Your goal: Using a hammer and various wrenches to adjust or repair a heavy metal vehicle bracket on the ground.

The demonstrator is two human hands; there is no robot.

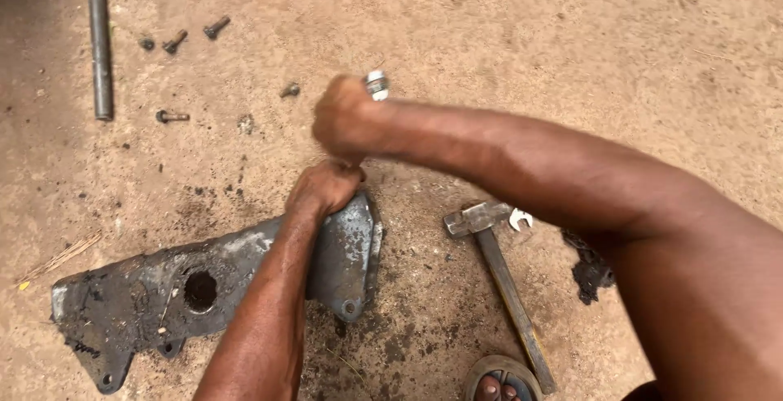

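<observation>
Left hand (325, 189) fingers clamp the greasy metal bracket (204, 287) to steady it; right hand (347, 119) fist grips a shiny socket tool (376, 85) above the bracket.

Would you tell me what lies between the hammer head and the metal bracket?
Only bare, oil-stained dirt lies between the hammer and the bracket, as the head view shows.

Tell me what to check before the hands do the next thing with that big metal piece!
1. Left hand steadying the grey metal bracket: ok.
2. Right hand has a firm grip on the shiny tool: cannot tell, blurred.
3. Hammer lying clear of both hands: ok.
4. Loose bolts away from the work: ok.
5. Sandalled foot clear of the bracket: ok.
</observation>
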